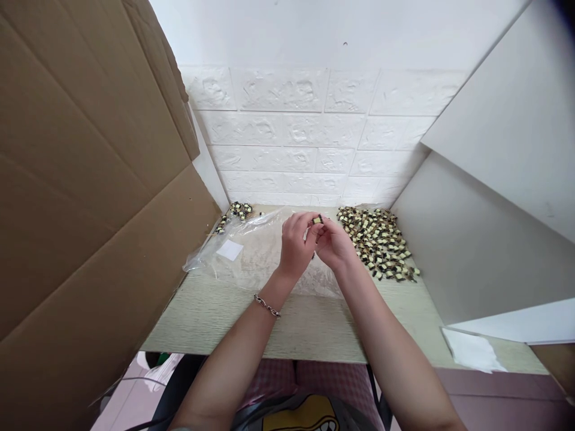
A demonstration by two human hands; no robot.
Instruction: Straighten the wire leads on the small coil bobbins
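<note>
Both hands meet above a clear plastic bag (265,263) spread on the table. A small black part with a pale yellow square face (317,219) sits between the fingertips. My left hand (295,239) pinches it from the left, thumb and index finger closed. My right hand (335,242) has its fingers curled round it from the right, close to the left fingertips. It looks like a small wound coil or transformer, but its exact kind is too small to make out. A large pile of similar parts (380,239) lies to the right of my right hand.
A smaller heap of the parts (241,210) lies at the back left by the bag. A tall cardboard sheet (90,179) walls the left side; a grey panel (485,239) stands at right. White tissue (474,350) lies near the front right edge. A brick-patterned wall (305,129) closes the back.
</note>
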